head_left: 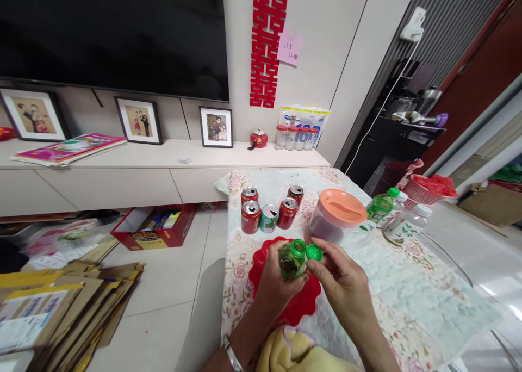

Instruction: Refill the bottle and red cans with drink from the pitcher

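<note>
My left hand (274, 277) is wrapped round a green plastic bottle (292, 261), whose uncapped mouth tilts up toward me. Just right of that mouth, my right hand (340, 271) pinches a green bottle cap (314, 252) between thumb and fingers, its hollow inside showing. Cap and bottle neck are apart. Below both hands lies a red scalloped tray (304, 304), partly hidden by them. A yellow cloth (296, 353) is bunched at the near table edge between my forearms.
Several opened cans (269, 218) stand beyond the tray. Behind my right hand is a tub with an orange lid (341, 208). More bottles (383, 204) lie or stand at the right, near a pink basket (424, 190). Flattened cardboard (89, 301) covers the floor at left.
</note>
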Motion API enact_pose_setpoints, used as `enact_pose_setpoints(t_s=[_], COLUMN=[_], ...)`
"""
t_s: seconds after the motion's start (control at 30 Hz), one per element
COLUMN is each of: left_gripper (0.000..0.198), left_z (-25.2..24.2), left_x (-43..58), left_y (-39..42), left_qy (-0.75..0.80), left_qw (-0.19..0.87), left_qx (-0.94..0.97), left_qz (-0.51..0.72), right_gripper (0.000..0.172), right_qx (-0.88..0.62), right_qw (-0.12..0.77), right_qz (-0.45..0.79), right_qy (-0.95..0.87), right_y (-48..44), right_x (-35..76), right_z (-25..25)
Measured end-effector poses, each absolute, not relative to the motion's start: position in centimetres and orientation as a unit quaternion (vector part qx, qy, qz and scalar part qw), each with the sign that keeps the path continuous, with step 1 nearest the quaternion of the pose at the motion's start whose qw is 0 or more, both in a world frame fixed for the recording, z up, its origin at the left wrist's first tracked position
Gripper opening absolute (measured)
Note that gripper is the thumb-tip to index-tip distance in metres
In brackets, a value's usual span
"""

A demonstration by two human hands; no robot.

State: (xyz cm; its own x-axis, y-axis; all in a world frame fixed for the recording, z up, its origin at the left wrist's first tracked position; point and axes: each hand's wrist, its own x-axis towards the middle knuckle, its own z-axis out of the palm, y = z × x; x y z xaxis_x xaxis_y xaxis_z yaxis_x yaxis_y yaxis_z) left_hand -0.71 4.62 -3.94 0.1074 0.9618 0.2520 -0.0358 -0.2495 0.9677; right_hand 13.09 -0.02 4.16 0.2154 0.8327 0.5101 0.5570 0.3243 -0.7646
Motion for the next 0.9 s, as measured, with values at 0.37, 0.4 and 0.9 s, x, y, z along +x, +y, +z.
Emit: enact_pose_setpoints(t_s=[0.37, 0.4, 0.9], left_gripper=[0.070, 0.070, 0.063], left_z=[-3.9, -3.8, -3.2], left_x=[-1.6, -1.6, -1.8], left_y=[4.9, 4.8, 4.5], left_qy=[0.363, 0.364, 0.393], left_qw=[0.518, 0.519, 0.493], left_qx=[0.582, 0.583, 0.595], left_qz=[0.511, 0.507, 0.498], right_gripper=[0.030, 0.030, 0.053], right_qx=[-0.542, -0.545, -0.682], right_qw=[0.538, 0.544, 0.484], right_qz=[0.196, 0.209, 0.271], right_qy=[-0.615, -0.603, -0.477], right_y=[0.8, 0.5, -2.0], right_x=[13.9, 14.0, 19.5], right_z=[6.2, 5.9, -4.8])
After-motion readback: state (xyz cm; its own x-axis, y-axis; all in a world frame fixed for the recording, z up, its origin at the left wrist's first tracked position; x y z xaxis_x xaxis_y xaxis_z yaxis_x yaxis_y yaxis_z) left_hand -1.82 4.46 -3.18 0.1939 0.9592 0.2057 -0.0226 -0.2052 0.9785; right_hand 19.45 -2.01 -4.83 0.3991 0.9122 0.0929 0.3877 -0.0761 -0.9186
